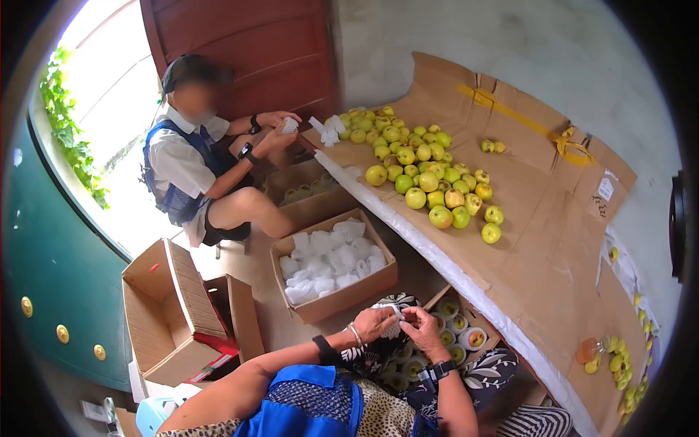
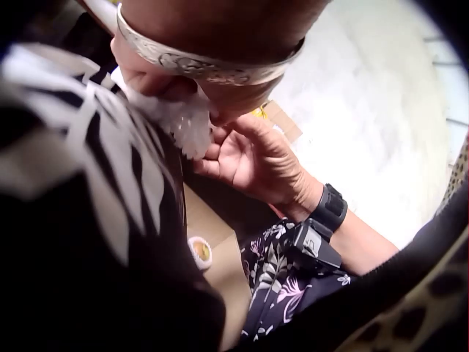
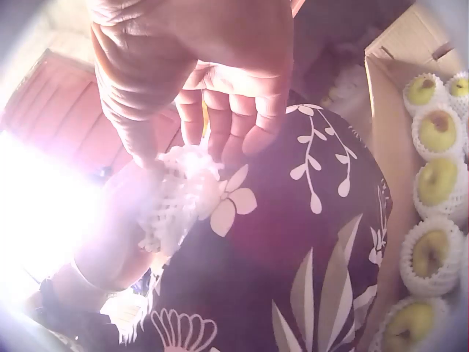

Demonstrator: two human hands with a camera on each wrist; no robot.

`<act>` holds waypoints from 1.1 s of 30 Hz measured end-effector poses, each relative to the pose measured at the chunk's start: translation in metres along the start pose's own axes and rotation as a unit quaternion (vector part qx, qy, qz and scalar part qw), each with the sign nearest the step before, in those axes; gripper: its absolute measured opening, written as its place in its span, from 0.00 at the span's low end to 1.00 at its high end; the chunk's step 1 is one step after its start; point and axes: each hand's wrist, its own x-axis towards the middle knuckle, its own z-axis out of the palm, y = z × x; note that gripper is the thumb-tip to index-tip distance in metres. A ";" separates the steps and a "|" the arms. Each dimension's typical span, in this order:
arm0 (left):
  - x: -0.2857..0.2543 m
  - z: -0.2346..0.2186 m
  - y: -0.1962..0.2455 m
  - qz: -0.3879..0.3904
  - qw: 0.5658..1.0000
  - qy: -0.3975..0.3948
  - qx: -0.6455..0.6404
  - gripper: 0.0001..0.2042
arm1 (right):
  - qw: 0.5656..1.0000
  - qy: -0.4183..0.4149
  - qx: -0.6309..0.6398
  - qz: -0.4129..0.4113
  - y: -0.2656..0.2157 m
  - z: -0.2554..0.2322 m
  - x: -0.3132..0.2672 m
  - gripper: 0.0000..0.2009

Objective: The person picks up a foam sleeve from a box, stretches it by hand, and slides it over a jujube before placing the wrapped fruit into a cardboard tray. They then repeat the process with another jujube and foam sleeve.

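white foam net [image 3: 179,198] | latticed, frilled edge | in left hand [image 1: 373,324]

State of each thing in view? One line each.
Left hand: holding foam net
Right hand: at the foam net, grip unclear
Foam net: held, contents unclear
Loose apples: heaped, unwrapped
Net box: open, nets inside
Apple carton: open, netted apples inside
Leftmost box: open

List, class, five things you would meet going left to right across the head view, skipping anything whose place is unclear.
Green panel with gold studs → open carton beside it → carton of white foam nets → wearer's right hand → white label on the cardboard.
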 end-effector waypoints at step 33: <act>0.001 -0.022 -0.001 -0.208 0.802 -0.111 -0.549 0.11 | 0.932 0.024 0.334 0.137 -0.001 0.004 -0.010 0.17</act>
